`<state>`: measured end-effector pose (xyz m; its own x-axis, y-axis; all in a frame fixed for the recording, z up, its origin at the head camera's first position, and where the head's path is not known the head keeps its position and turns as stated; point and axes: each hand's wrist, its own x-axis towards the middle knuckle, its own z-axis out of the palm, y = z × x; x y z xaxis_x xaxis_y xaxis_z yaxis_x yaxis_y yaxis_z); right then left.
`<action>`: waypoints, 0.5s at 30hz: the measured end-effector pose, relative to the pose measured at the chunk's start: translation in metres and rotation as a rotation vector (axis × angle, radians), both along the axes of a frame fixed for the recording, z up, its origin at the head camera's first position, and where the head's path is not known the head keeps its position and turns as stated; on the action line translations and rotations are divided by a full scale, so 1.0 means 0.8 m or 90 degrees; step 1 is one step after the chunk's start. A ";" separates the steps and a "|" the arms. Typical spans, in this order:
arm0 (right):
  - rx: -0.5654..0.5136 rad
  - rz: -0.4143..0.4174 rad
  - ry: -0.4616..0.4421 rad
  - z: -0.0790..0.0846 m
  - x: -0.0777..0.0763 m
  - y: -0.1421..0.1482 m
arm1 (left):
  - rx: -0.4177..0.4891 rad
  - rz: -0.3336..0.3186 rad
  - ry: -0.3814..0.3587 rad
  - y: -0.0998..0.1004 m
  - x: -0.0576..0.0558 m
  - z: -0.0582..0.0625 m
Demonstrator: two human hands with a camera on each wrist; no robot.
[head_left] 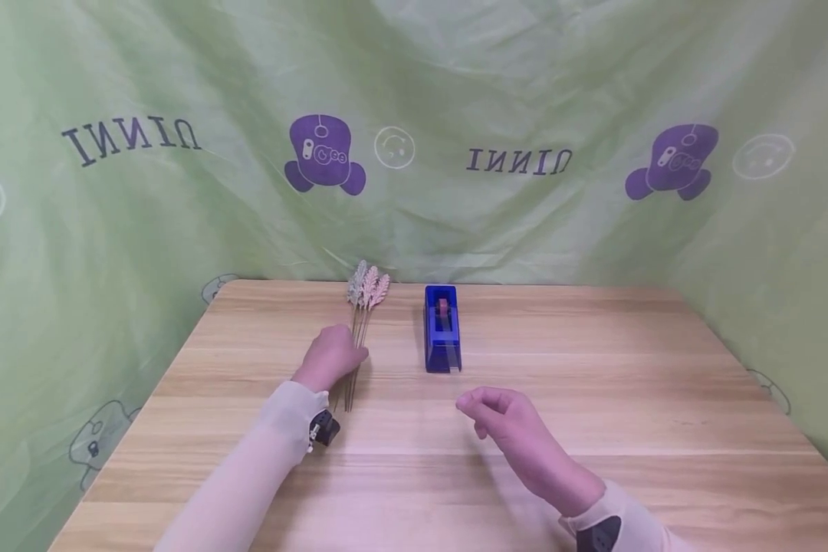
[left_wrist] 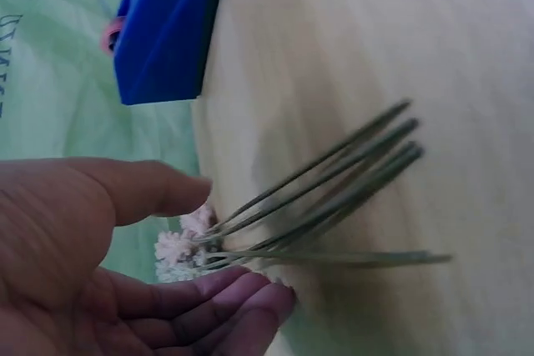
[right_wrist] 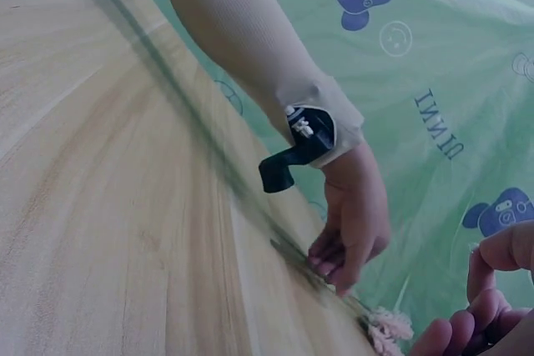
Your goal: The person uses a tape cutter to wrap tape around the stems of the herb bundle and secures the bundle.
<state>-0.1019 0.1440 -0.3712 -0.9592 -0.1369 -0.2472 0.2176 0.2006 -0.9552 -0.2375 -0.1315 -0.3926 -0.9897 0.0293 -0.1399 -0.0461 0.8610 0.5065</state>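
Note:
On the table lies a bunch of artificial flowers (head_left: 369, 287) with pink and grey-green heads and thin stems. My left hand (head_left: 330, 356) is around the stems (left_wrist: 334, 198); in the left wrist view the thumb and fingertips stand apart, with the stems between them. My right hand (head_left: 514, 433) is raised in front of a blue tape dispenser (head_left: 443, 330), thumb and index finger together. A small see-through bit, which looks like clear tape (right_wrist: 474, 248), shows at the fingertip in the right wrist view. A short end of tape hangs from the dispenser's front.
The wood-grain table (head_left: 593, 345) reaches back to a green curtain (head_left: 455, 77) with purple prints, which also hangs along both sides. A dark wrist camera (head_left: 324, 428) is strapped at the left cuff. The dispenser stands right of the flowers, near the back edge.

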 end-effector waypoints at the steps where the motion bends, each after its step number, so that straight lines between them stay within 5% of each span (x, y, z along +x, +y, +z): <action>1: -0.003 -0.001 0.000 0.000 0.000 0.000 | -0.009 -0.005 -0.004 0.000 0.000 -0.002; 15: -0.012 0.002 0.011 -0.001 0.003 0.001 | 0.015 0.001 -0.025 0.000 -0.006 -0.021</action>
